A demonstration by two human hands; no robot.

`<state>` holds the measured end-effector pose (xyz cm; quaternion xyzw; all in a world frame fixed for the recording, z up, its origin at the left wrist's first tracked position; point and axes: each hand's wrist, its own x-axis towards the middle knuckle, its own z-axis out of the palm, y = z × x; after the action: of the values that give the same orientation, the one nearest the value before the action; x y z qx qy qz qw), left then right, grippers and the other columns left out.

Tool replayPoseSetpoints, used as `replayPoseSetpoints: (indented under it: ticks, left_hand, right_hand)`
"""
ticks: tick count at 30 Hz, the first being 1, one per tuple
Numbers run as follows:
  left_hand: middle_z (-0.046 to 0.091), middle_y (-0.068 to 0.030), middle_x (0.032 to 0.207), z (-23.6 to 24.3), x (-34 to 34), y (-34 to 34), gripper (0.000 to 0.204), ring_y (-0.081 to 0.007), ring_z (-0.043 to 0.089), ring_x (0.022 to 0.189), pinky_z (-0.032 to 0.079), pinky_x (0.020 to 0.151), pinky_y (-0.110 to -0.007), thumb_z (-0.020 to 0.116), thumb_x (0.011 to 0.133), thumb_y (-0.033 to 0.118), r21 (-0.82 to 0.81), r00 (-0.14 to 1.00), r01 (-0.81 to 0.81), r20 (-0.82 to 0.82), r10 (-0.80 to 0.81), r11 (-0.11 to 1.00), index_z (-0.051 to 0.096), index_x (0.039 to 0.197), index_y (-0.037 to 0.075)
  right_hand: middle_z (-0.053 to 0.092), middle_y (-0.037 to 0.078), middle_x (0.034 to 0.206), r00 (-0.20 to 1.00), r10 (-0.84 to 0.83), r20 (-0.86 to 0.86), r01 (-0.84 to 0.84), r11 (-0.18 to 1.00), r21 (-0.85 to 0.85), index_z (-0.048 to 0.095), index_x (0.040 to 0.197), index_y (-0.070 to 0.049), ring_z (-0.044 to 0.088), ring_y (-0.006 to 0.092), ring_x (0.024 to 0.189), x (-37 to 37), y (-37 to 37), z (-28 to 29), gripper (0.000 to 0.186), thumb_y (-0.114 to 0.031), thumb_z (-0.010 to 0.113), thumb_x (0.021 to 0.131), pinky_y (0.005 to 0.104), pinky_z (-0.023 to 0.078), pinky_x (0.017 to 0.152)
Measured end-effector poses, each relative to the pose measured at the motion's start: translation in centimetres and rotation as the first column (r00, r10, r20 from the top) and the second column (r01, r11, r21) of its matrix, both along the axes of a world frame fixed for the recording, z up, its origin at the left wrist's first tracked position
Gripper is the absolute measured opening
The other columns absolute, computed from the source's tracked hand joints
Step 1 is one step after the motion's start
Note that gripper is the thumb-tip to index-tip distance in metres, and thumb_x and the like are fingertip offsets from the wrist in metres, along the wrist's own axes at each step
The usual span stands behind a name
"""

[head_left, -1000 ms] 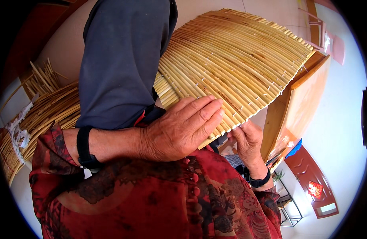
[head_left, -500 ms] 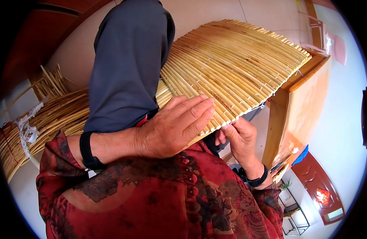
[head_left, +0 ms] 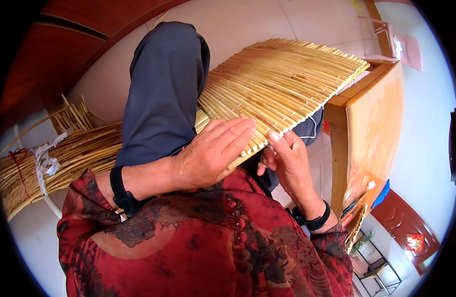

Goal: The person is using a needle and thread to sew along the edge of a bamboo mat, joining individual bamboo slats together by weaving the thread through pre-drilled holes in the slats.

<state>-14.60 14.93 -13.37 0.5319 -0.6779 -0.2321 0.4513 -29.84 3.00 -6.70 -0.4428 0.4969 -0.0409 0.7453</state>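
Observation:
A pale yellow reed mat [head_left: 282,74], stitched with short white threads, slopes across my lap beside my dark-trousered knee [head_left: 163,84]. My left hand [head_left: 218,148] lies on the mat's near end with its fingers stretched out. My right hand [head_left: 287,161] pinches the near right edge, thumb on the rim and fingers curled underneath; something thin among those fingers is too small to make out. A loose white cord [head_left: 314,129] hangs in a loop from that edge, just right of my right hand.
A long bundle of loose reeds [head_left: 79,163], tied with white and red strips, lies at the left. A wooden table [head_left: 371,123] stands at the right, a pink chair [head_left: 411,49] behind it. Dark red wooden furniture [head_left: 64,54] fills the upper left; a black metal stand [head_left: 381,272] is at the lower right.
The view has shifted, so the mat and knee sit lower. My right hand has risen, its thumb now on the mat's rim, and more of the cord loop shows.

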Motion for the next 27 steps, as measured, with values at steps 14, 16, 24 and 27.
replayPoseSetpoints:
  ticks: [14, 16, 24, 27]
  left_hand:
    - [0.058, -0.0208, 0.122, -0.4, 0.4, -1.3, 0.053, -0.0365, 0.057, 0.111, 0.044, 0.095, -0.042, 0.072, 0.079, 0.009, -0.108, 0.982, -0.188, -0.048, 0.184, 0.976, 0.05, 0.126, -0.004]
    - [0.058, -0.0205, 0.122, -0.1, 1.1, -2.0, 0.052, -0.0363, 0.057, 0.111, 0.045, 0.095, -0.041, 0.071, 0.079, 0.009, -0.125, 0.984, -0.176, -0.055, 0.17, 0.976, 0.051, 0.125, -0.004]
    - [0.062, -0.0179, 0.115, 4.3, 2.8, -4.3, 0.041, -0.0329, 0.061, 0.103, 0.049, 0.088, -0.037, 0.069, 0.083, 0.007, -0.197, 0.992, -0.116, -0.069, 0.104, 0.973, 0.056, 0.12, -0.001]
    - [0.063, -0.0166, 0.112, 5.9, 3.6, -4.4, 0.034, -0.0319, 0.062, 0.1, 0.05, 0.086, -0.035, 0.067, 0.086, 0.01, -0.209, 0.995, -0.095, -0.056, 0.085, 0.973, 0.057, 0.118, 0.0]
  right_hand:
    - [0.062, 0.011, 0.096, 0.979, 0.192, -0.069, -0.204, 0.905, -0.373, 0.059, 0.106, 0.0, 0.064, 0.0182, 0.082, -0.3, -1.5, 1.3, 0.033, -0.03, 0.055, 0.096, 0.0302, 0.054, 0.069]
    - [0.062, 0.013, 0.099, 0.905, 0.248, -0.346, -0.418, 0.36, -0.834, 0.062, 0.108, -0.005, 0.062, 0.027, 0.089, -1.5, -2.0, 1.8, 0.027, -0.017, 0.069, 0.084, 0.0345, 0.05, 0.075]
    - [0.058, 0.011, 0.114, 0.821, 0.222, -0.526, -0.416, -0.399, -0.817, 0.051, 0.124, -0.008, 0.054, 0.0297, 0.111, 0.8, -4.0, 4.8, 0.059, -0.007, 0.074, 0.071, 0.0453, 0.035, 0.102]
    - [0.059, 0.008, 0.108, 0.825, 0.205, -0.527, -0.421, -0.399, -0.815, 0.051, 0.123, -0.008, 0.055, 0.0274, 0.107, 0.5, -5.2, 4.8, 0.056, -0.007, 0.073, 0.071, 0.0467, 0.034, 0.102]
